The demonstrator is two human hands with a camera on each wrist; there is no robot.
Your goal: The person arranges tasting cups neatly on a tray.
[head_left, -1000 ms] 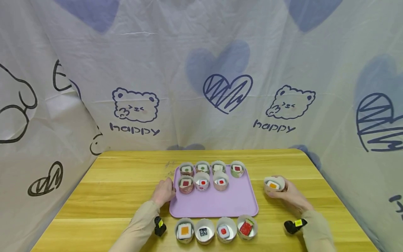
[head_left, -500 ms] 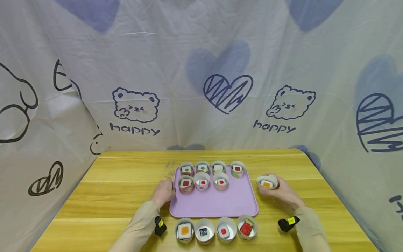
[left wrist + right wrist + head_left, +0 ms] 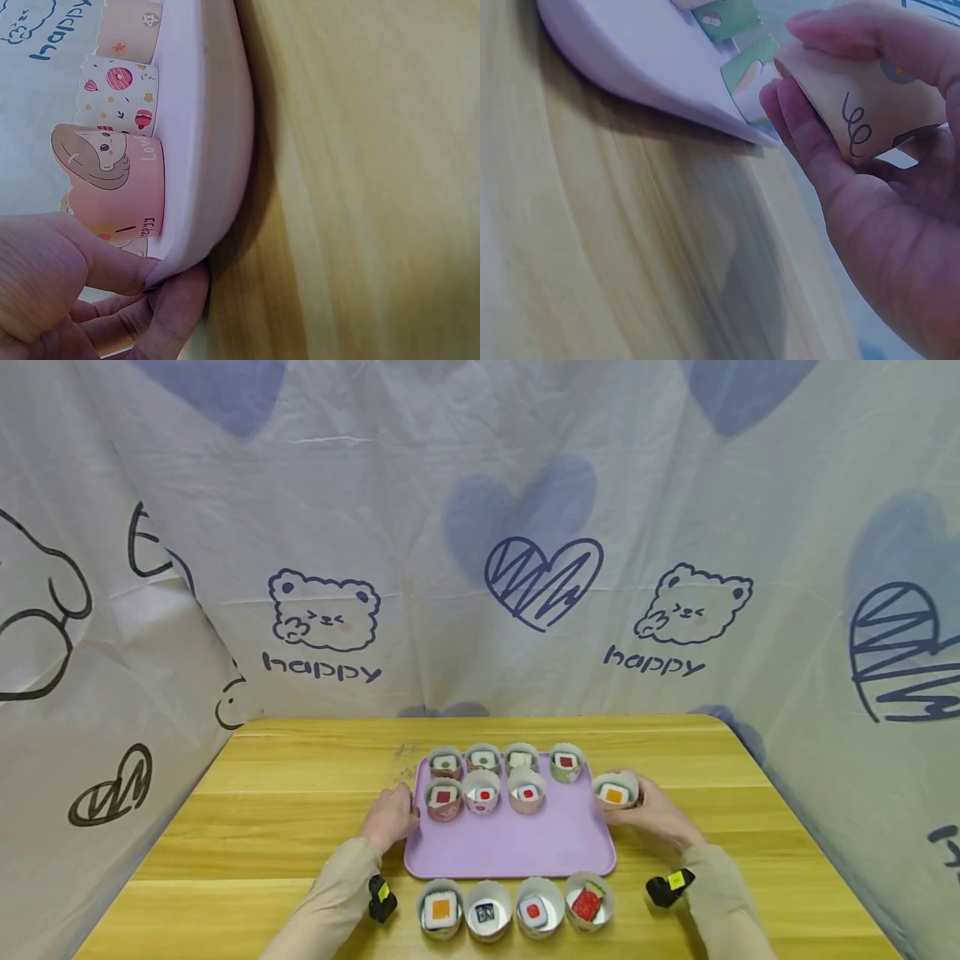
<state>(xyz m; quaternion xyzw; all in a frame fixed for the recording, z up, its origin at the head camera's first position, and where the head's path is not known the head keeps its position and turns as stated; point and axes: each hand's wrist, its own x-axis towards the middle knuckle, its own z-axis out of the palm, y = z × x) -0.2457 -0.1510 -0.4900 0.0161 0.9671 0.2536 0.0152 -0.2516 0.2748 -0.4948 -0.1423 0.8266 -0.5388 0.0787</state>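
Observation:
My left hand (image 3: 392,818) pinches the left rim of the purple tray (image 3: 517,853) between thumb and fingers, as the left wrist view shows close up. In my right hand (image 3: 654,812) is a paper baking cup (image 3: 859,101) with a white, orange-topped sushi-like piece (image 3: 617,794) in it. Fingers and thumb wrap the cup's sides, and it hangs above the tray's right edge. Several paper cups with small pieces stand on the tray in two rows, among them a green cup (image 3: 566,763) at the back right and a pinkish cup (image 3: 527,792) in the second row.
Several filled cups line up in front of the tray, from an orange-topped piece (image 3: 440,910) at left to a red piece (image 3: 587,903) at right. The wooden table (image 3: 300,768) backs onto a printed cloth (image 3: 435,610), which also hangs at both sides.
My right hand has carried the paper cup leftward and slightly back, from the table's right side to the tray's right edge. The left hand has stayed on the tray rim.

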